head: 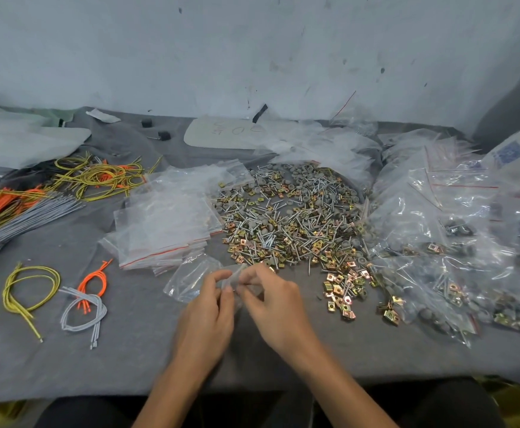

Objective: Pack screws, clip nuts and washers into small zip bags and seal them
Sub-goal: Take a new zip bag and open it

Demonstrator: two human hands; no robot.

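Zip bag (187, 281) pinched at its edge btwn left hand (207, 313) & right hand (275, 301).

Grey-clothed table (129, 350) against a scuffed pale wall (252, 50).

Could not make out any contents in the small zip bag (232, 281): blurred, and partly covered by fingertips of the left hand (209, 307) and right hand (272, 301). Could not read the writing on the white card (224, 131) by the wall. Lost the bundle of grey cords (21, 217) past the left edge, the heap of filled bags (468, 267) and a printed packet (517, 152) past the right. Saw both forearms (338, 378) only down to the bottom edge.
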